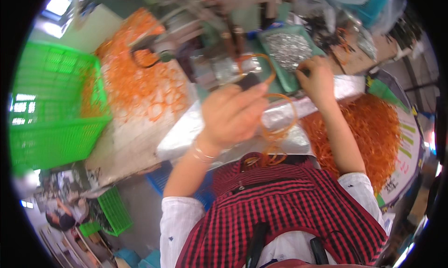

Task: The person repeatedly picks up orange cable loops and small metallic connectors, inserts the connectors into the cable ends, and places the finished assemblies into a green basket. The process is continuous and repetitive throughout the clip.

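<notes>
My left hand (233, 114) is closed at the fingertips on an orange loop-shaped band (268, 65), in front of the machine (219, 65); motion blurs it. Something black (248, 81) shows at its fingers, perhaps a finger cover. More orange loops (295, 114) hang below this hand. My right hand (318, 79) is at the near right edge of a green tray (291, 83), its fingers bent together. A small dark patch (305, 72) shows at the fingertips; whatever they grip is too small to tell. Small shiny silver metal pieces (289, 49) lie heaped in the tray.
Orange loops (144, 76) are spread over the worktop at left, beside a green plastic basket (56, 109). Right of my lap, a large sack (396, 179) holds a heap of orange loops (364, 137). Silvery sheeting (186, 137) covers the front edge. Another person (63, 216) is far off at lower left.
</notes>
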{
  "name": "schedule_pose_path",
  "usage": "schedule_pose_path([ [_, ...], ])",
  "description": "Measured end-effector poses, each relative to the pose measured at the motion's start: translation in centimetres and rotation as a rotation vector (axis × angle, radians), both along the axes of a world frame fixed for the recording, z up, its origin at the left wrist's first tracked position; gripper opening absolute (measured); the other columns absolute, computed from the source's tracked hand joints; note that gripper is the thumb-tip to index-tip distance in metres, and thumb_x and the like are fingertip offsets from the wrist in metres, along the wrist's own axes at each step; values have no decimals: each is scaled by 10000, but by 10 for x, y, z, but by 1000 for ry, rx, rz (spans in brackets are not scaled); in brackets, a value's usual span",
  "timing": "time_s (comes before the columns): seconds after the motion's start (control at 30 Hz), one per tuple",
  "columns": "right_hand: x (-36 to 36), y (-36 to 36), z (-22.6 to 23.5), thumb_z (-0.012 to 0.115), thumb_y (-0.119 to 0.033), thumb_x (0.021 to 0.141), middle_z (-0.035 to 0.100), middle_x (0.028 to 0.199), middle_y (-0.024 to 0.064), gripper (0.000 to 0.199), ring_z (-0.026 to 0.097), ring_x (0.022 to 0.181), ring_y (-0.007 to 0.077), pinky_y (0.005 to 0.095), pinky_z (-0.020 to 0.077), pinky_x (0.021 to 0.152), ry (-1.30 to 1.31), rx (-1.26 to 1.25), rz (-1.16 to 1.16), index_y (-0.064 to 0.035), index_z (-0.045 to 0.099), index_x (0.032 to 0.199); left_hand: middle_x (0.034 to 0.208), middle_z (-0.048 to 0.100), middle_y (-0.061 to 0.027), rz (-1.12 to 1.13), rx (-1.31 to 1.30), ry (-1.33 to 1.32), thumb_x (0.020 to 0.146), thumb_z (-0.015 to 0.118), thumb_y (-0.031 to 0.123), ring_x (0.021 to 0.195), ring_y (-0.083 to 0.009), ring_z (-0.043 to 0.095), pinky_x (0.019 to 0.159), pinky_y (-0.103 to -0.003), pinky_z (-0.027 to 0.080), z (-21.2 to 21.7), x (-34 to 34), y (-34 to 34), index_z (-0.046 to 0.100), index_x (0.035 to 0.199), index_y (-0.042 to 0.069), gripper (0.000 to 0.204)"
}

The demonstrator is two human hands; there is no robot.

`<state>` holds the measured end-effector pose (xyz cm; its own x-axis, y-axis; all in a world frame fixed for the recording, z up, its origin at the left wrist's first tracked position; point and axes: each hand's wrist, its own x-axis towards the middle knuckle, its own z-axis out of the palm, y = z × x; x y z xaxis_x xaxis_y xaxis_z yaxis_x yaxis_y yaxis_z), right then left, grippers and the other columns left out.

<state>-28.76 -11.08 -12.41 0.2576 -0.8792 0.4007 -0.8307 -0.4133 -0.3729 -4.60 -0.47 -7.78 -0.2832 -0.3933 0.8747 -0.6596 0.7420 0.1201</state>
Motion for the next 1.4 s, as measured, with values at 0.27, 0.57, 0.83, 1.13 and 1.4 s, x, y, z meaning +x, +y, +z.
schedule_pose_path([
  [0.27,-12,7,-9,674,-81,860,721,905,102,117,693,837,232,331,523,771,-373,0,-46,-45,709,966,1137,680,-198,753,-26,500,943,608,18,1034,-290,643,950,-426,502,-10,40,94,607,1016,-18,82],
  [0.57,29,-8,14,690,-107,855,732,981,110,176,689,907,243,332,519,831,-480,119,79,-52,746,1012,1328,620,-64,408,541,-615,735,657,2,1189,-324,552,1038,-444,440,-13,174,25,706,866,105,174],
  [0.83,-38,25,-7,721,-47,823,725,964,101,148,676,920,228,314,504,843,-391,-111,-101,-28,743,968,1337,629,-18,494,449,-613,807,679,108,1114,-271,641,886,-347,550,-77,216,42,725,889,124,95],
  [1.13,30,22,100,739,-94,776,730,927,62,195,671,868,136,287,520,795,-575,339,375,-19,751,955,933,687,-128,459,247,850,1070,463,201,755,-154,653,669,-280,528,-16,177,15,524,1065,14,197],
  [1.4,96,3,71,735,-56,753,665,824,39,488,626,758,122,269,495,705,-988,519,440,42,568,1201,974,624,-141,364,477,1225,1018,542,113,800,-189,649,715,-327,571,-82,107,33,499,1067,-10,138],
])
